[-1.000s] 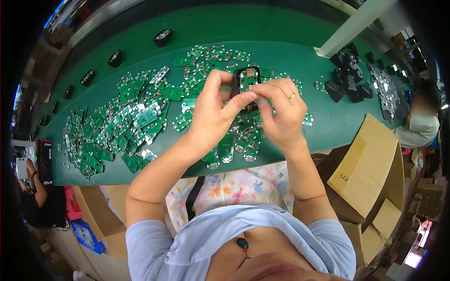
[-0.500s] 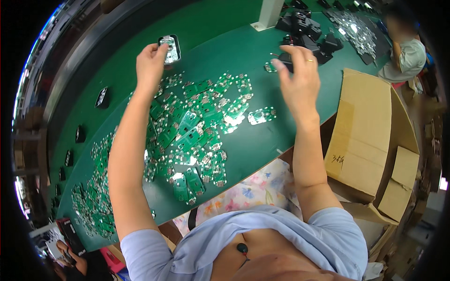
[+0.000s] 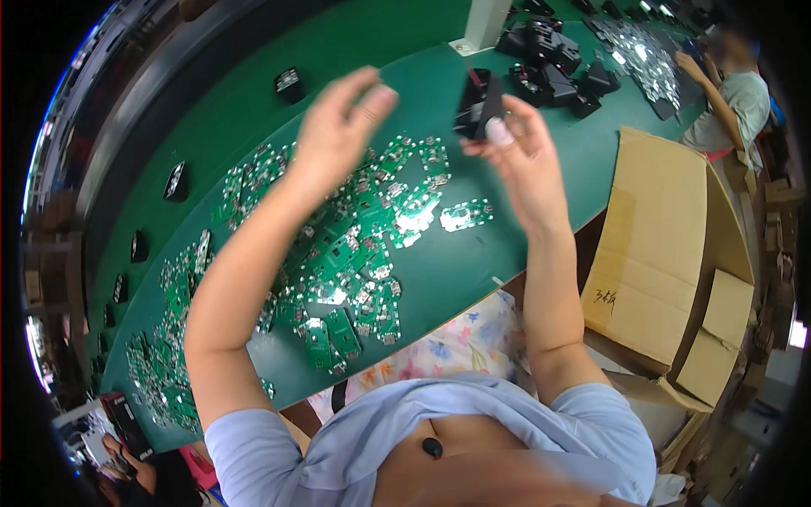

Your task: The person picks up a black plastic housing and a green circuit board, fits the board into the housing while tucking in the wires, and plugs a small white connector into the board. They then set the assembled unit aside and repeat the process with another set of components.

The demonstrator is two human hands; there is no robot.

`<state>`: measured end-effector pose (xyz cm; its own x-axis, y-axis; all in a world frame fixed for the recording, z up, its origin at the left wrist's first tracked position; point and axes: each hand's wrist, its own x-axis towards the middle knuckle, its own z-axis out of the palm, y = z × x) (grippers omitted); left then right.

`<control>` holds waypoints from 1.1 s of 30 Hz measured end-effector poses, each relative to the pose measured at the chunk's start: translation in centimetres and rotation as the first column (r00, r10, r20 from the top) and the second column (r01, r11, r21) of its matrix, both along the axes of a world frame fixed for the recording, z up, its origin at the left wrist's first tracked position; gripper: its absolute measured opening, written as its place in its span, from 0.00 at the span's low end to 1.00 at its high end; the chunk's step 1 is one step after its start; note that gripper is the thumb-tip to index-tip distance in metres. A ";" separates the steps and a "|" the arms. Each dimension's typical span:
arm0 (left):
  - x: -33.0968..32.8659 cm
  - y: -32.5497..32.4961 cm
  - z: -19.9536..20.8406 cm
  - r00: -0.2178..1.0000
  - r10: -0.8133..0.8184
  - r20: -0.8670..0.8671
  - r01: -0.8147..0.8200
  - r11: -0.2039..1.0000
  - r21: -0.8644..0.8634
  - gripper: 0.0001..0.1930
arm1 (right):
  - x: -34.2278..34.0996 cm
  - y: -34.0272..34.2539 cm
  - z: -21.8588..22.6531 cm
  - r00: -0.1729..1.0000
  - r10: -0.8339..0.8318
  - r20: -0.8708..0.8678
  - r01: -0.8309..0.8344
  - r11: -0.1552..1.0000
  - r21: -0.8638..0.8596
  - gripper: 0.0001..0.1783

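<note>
1. Clock read from view center, 12 = far side of table.
2. Right hand point(image 3: 525, 152), between 1 and 2 o'clock: grasping a black housing point(image 3: 476, 100) between thumb and fingers.
3. Black housing at 1 o'clock, tilted, over the green table point(image 3: 456, 275); motion-blurred, inside detail can't be read.
4. Left hand point(image 3: 340, 125), 11 o'clock: released, fingers loosely curled, thumb out, over the far edge of the board spread; some blur. Well apart from the right hand.
5. Green circuit boards point(image 3: 345, 245): loose overlapping spread, center round to 8 o'clock, partly under the left forearm.
6. Single circuit board point(image 3: 466, 215) at 2 o'clock, flat, just beside the spread.
7. Heap of black housings point(image 3: 553, 68) at 1 o'clock, beyond the right hand, near foot of a white post point(image 3: 484, 25).
8. Silvery parts point(image 3: 639, 63), between 1 and 2 o'clock, past the heap.
9. Black unit point(image 3: 289, 85) at 11 o'clock; more like it, spaced in a row, curving round to 8.
10. Open cardboard box point(image 3: 646, 245) at 3 o'clock, beside the table.
11. Co-worker point(image 3: 733, 110) at 2 o'clock; another person's hand point(image 3: 118, 454) at 8.
</note>
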<state>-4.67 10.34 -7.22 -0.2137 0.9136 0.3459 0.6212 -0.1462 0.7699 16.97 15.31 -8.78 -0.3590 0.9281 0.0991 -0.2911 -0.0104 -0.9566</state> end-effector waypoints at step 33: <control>0.8 -17.5 0.3 0.562 0.192 0.805 -0.053 0.979 -0.197 0.11 | 2.1 6.4 -2.6 0.058 -0.629 0.775 -0.232 0.746 0.624 0.16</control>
